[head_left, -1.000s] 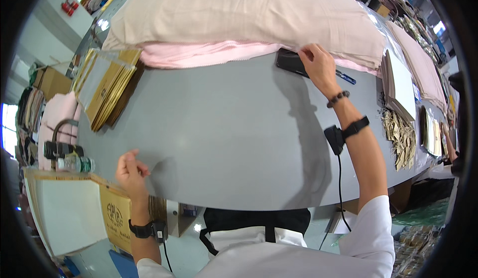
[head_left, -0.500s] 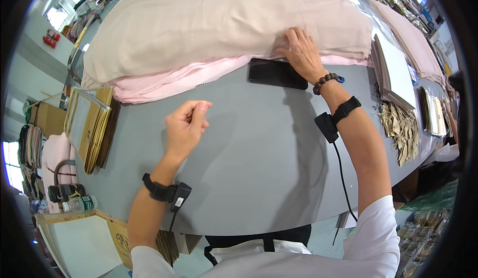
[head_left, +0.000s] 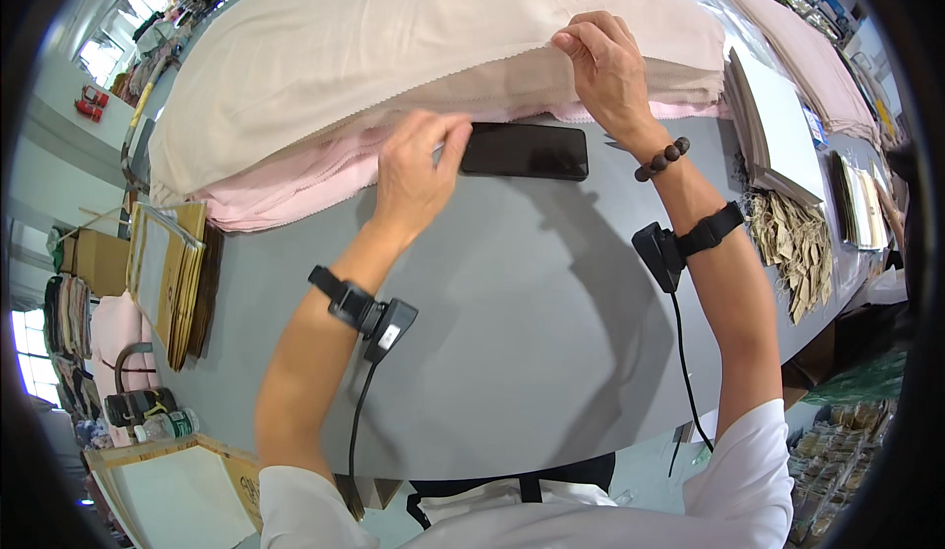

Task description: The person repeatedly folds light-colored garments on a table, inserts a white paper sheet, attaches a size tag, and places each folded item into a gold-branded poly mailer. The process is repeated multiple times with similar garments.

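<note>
A broad stack of beige fabric (head_left: 394, 37) with a zigzag-cut edge lies across the far side of the table. My right hand (head_left: 612, 69) pinches the front edge of its top layer and holds it raised, so the layers beneath show. My left hand (head_left: 421, 170) is closed, with thumb and fingers drawn together, over the front of the pink fabric (head_left: 295, 180) under the beige stack. I see nothing in it. Between my hands, a black phone (head_left: 527, 151) lies flat on the table, close to the left fingertips.
The grey table (head_left: 492, 352) spreads toward me. Stacked brown boards (head_left: 169, 274) stand at the left edge. On the right are a white-topped stack of sheets (head_left: 783, 136), a heap of tan fabric strips (head_left: 795, 244) and another pink fabric stack (head_left: 802, 57). A cable hangs from each wrist device.
My right hand has lifted the beige fabric's front edge, moving up and slightly right. My left hand has moved forward and right from above the bare table to the fabric's front.
</note>
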A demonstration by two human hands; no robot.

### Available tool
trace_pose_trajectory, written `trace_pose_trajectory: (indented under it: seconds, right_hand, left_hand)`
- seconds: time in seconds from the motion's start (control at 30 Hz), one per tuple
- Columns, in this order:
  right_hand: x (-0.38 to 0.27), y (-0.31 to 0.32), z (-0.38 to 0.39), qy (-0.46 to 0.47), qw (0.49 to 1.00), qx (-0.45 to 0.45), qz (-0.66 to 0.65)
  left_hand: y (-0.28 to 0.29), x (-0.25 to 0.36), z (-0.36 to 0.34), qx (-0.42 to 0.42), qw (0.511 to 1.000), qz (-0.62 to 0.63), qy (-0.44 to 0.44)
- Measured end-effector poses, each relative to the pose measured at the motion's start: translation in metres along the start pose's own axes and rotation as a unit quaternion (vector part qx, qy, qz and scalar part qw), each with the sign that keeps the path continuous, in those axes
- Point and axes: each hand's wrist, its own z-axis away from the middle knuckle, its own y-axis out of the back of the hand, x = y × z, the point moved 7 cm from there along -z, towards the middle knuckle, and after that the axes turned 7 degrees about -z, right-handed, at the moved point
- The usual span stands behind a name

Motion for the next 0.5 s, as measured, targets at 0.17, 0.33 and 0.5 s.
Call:
trace_pose_trajectory:
  seconds: [0.17, 0.33, 0.5]
  right_hand:
    - [-0.004, 0.002, -0.007, -0.018, 1.000, 0.014, -0.022]
    - [0.003, -0.007, 0.009, -0.060, 0.997, -0.014, -0.056]
    - [-0.008, -0.020, 0.021, -0.022, 0.997, -0.058, -0.047]
  left_hand:
    - [-0.027, -0.060, -0.040, -0.053, 0.962, -0.222, 0.148]
    - [-0.026, -0.080, -0.049, 0.001, 0.975, -0.203, 0.096]
    - [-0.016, -0.090, -0.051, -0.037, 0.972, -0.125, 0.195]
